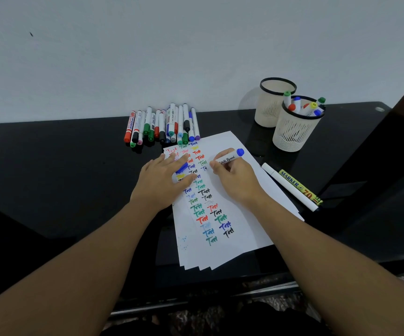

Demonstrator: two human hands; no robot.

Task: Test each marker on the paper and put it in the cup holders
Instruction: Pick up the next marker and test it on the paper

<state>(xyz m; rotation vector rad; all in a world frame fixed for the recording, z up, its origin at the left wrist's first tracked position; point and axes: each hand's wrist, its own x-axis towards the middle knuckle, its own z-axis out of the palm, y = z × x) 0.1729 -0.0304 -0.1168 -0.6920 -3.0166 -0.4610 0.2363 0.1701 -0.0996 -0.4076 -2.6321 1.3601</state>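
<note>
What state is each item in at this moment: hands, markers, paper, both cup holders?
Right hand: grips whiteboard marker, tip down at the paper.
Left hand: fingers flat on the paper, blue cap beneath them.
Paper: fanned stack, top sheet with columns of "Test".
Near cup holder: upright, holds markers.
Far cup holder: upright, contents not visible.
Marker pile: capped, lying by the wall.
</note>
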